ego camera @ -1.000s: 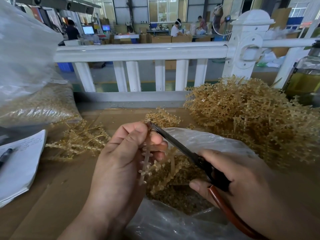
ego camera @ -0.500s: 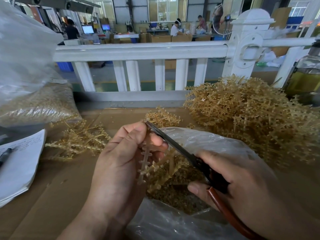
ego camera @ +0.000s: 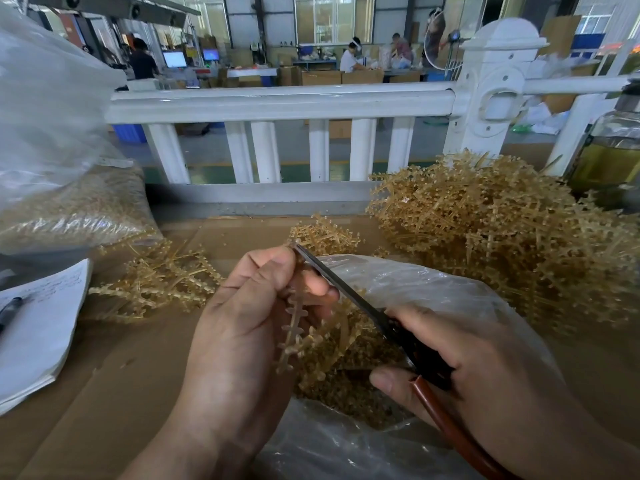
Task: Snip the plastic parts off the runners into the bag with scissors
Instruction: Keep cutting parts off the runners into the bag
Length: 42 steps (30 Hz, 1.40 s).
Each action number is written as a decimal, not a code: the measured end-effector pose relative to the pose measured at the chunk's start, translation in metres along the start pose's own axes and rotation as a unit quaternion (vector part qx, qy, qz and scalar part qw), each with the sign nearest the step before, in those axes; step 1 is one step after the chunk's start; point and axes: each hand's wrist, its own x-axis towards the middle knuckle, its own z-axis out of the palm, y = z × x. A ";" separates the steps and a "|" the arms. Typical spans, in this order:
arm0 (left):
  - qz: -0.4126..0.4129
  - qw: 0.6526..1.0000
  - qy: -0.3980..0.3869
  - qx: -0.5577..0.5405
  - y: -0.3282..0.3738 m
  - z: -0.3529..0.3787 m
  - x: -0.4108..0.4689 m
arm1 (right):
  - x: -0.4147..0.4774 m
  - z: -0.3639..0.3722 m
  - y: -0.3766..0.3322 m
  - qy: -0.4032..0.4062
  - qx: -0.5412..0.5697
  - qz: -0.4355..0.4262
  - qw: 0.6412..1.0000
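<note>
The left hand (ego camera: 242,327) comes up from six o'clock with its back to the camera, fingers curled, pinching the upper part of a tan plastic runner (ego camera: 294,323) between thumb and fingertips. The runner is a thin ribbed stem with short cross-stubs; its long axis runs from twelve o'clock down to about seven, and its lower end hangs free over the bag. The right hand (ego camera: 485,368) enters from four o'clock, its fingers and thumb wrapped round the handles of the scissors (ego camera: 346,289). The slim dark blades lie nearly together and point to eleven o'clock, the tip touching the runner's top beside the left index finger; the handle is glossy reddish-brown. Under both hands a crinkled clear plastic bag (ego camera: 433,289) lies open, holding small tan parts and a few runners. All this rests on brown cardboard (ego camera: 104,375). At two o'clock rises a big tangled pile of runners (ego camera: 502,237); at nine o'clock lies a looser, sparser heap (ego camera: 159,282), with white paper (ego camera: 38,323) beyond it. A white railing (ego camera: 277,98) crosses at twelve.
</note>
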 end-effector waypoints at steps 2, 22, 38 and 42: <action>-0.008 1.000 0.000 -0.008 0.000 0.000 0.000 | 0.000 0.001 0.002 0.005 0.007 0.000 1.000; 0.011 1.000 -0.002 0.024 -0.002 -0.003 -0.001 | 0.000 0.000 0.002 -0.006 0.036 -0.002 0.999; 0.014 0.999 -0.032 0.029 -0.007 -0.006 0.001 | 0.001 0.001 0.006 0.012 0.021 -0.001 1.000; 0.021 0.999 -0.046 0.010 -0.007 -0.005 0.001 | 0.001 0.001 0.007 0.005 0.029 -0.001 1.000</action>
